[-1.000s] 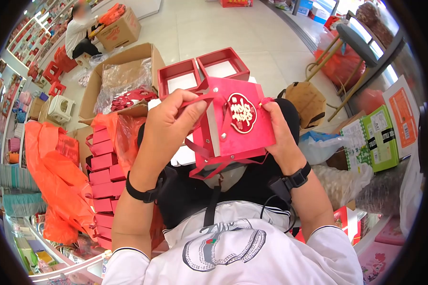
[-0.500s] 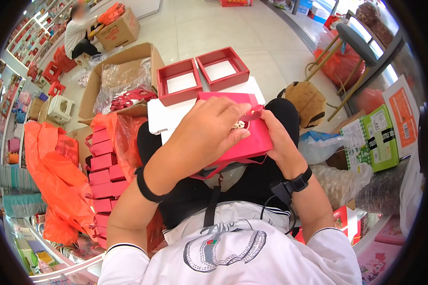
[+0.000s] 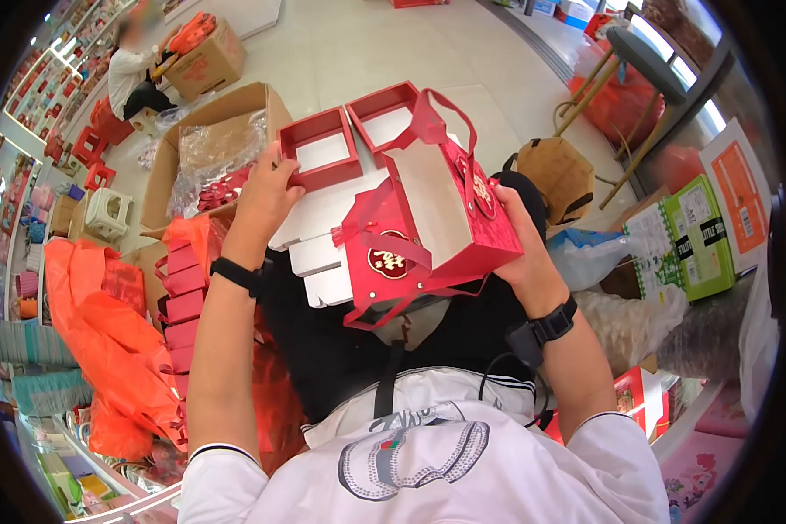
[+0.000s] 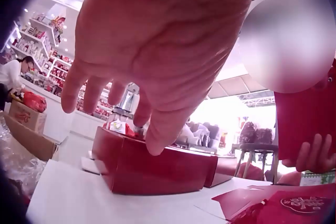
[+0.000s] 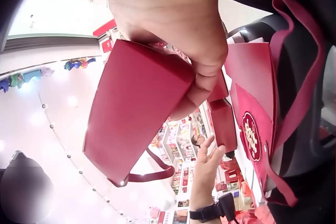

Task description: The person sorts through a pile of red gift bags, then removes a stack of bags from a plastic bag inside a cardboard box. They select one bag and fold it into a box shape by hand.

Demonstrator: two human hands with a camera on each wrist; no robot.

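A red gift box stands with its flap folded out and its pale inside showing. My right hand grips its right side, fingers curled round the edge in the right wrist view. The flap, with a round gold-lettered label and a ribbon, hangs out to the left. My left hand is at the near left corner of a red tray, its fingers extended and parted; contact is unclear. In the left wrist view this hand is over the tray.
A second red tray is beside the first, with white boxes below them. An open carton with plastic wrap stands at the left, near stacked red boxes and orange bags. A stool and a seated person are farther off.
My left hand has left the closed-over flap and moved left to the tray. The gift box has opened, its flap swinging out left, while my right hand keeps its grip.
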